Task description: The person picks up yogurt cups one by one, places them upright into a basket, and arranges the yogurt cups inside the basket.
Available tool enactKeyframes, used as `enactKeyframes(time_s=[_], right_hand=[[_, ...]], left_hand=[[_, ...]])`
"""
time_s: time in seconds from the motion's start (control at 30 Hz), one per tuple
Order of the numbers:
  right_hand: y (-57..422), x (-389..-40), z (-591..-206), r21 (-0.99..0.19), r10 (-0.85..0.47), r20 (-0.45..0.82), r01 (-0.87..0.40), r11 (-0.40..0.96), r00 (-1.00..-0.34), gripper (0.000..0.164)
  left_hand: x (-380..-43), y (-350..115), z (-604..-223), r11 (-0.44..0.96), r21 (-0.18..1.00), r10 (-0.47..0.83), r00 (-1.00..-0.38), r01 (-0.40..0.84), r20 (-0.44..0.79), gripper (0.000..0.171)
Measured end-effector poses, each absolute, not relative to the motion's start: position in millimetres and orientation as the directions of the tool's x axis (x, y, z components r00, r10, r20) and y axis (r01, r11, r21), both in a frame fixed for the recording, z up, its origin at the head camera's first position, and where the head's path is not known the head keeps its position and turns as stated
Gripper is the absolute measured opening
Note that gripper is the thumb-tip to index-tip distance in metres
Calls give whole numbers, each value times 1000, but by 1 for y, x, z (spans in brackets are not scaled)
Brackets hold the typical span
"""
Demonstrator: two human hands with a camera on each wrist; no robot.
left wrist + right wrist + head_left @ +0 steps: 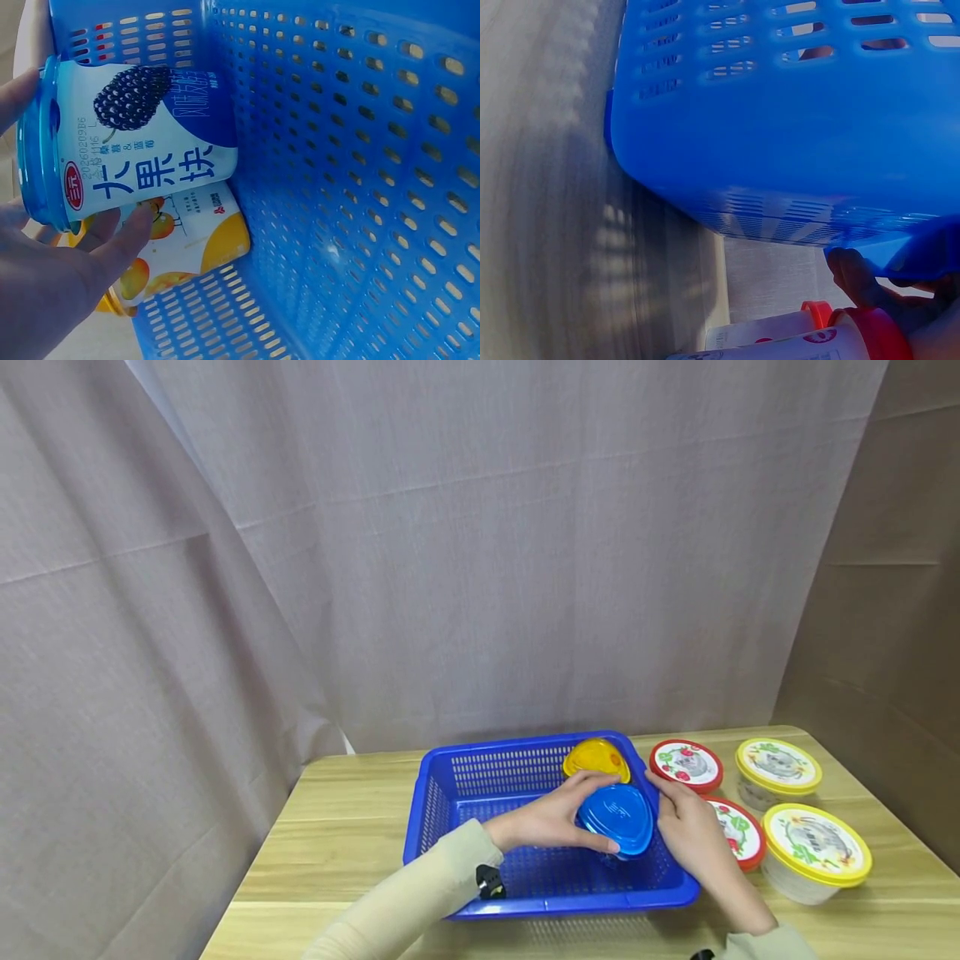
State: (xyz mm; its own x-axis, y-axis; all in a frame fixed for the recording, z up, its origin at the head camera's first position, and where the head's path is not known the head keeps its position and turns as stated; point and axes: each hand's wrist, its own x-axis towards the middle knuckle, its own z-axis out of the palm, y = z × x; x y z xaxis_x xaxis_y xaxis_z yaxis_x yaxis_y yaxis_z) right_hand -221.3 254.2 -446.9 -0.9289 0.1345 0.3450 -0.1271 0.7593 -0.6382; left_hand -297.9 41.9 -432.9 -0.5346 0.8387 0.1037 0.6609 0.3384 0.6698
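Left sleeve (408,893): lay nearest the head camera, crossing the near rim of the blue basket (585,904).
Left hand (543,817): held the blue-lidded cup (617,820), thumb and fingers spread wide around its lid.
Blue-lidded cup: was inside the basket's right end, near the yellow-lidded cup (595,757); only the left wrist view showed its blackberry print.
Right hand (692,831): gripped the basket's right rim; its own wrist view showed bent fingers there.
Red-lidded tubs (686,763), yellow-lidded tubs (817,845): stood right of the basket; the right wrist view caught only the red-lidded pair.

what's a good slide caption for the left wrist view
Fingers hold a blue-lidded cup in a perforated blue basket.
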Motion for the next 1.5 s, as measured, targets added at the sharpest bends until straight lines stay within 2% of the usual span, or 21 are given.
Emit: enactKeyframes(time_s=[0.4, 0.7, 1.03, 1.2, 1.5], right_hand=[[254, -222, -451, -608, 131, 404, -158, 778, -906, 40], [257, -223, -452, -609, 127, 403, -162, 777, -907, 41], [258, -224, -453, -615, 126, 394, -159, 772, -910, 41], [259, -225, -452, -623, 134, 390, -153, 767, -911, 41], [260, -223, -450, -617, 143, 390, -143, 774, -910, 41]], left_hand=[[-296, 27, -414, 372, 599, 857, -511, 709, 72, 88], [-296, -7, -385, 408, 572, 853, -520, 712, 38, 84], [-285, -64, -355, 467, 548, 766, -627, 695, 141, 78], [-283, -91, -344, 458, 545, 718, -653, 703, 239, 77], [-279, -129, -348, 473, 602, 608, -733, 643, 305, 79]])
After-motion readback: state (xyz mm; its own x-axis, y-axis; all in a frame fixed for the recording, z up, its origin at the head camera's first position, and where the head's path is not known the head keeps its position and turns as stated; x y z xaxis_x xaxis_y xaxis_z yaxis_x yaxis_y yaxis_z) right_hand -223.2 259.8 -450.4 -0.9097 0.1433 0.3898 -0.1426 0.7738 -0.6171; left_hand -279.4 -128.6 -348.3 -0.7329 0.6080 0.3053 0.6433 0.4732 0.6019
